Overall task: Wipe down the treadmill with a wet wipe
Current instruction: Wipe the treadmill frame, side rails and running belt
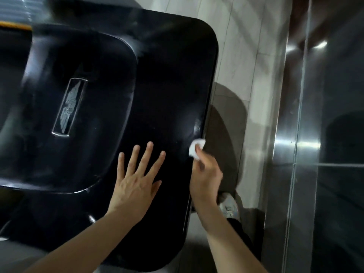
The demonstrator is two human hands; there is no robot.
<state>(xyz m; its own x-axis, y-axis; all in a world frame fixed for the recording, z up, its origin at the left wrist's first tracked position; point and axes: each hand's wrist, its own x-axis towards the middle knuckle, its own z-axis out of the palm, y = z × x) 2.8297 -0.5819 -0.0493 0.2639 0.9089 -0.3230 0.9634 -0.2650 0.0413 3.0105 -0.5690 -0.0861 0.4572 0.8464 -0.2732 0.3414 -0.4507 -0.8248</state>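
The treadmill's glossy black cover (161,91) fills the left and middle of the head view, with a raised centre panel bearing a silver winged emblem (70,109). My left hand (137,180) lies flat on the cover, fingers straight and spread. My right hand (205,178) pinches a small white wet wipe (196,149) and holds it against the cover's right edge.
Pale tiled floor (246,56) runs along the right of the treadmill. A shiny metal wall panel (315,134) stands further right. A shoe (228,205) shows on the floor below my right hand. An orange strip (15,26) sits at the top left.
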